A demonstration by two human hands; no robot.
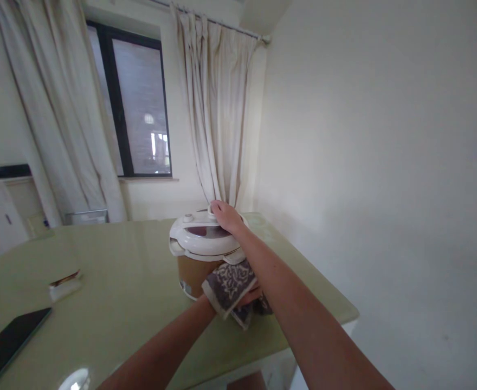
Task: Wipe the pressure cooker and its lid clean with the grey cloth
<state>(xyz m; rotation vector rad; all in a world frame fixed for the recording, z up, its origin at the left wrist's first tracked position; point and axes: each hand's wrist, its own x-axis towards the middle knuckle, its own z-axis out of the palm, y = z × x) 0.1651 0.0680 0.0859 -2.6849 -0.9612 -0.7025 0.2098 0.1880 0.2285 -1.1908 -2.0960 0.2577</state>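
An electric pressure cooker (200, 271) with a white lid (206, 246) and a tan body stands on the green table. My right hand (227, 218) reaches over the top, its fingers closed round the knob (211, 210) of the lid. Lower down, my left hand (251, 296) holds a dark patterned towel (230, 284) against the cooker's front right side. The towel covers part of that hand, and its ends hang down to the tabletop. The lid sits on the body.
The green tabletop (116, 276) ends in a rounded corner at the right, beside a white wall (385, 162). A dark tablet-like slab (13, 341) and a small whitish packet (65, 287) lie at the left. Curtains (218, 108) and a window (141, 108) are behind.
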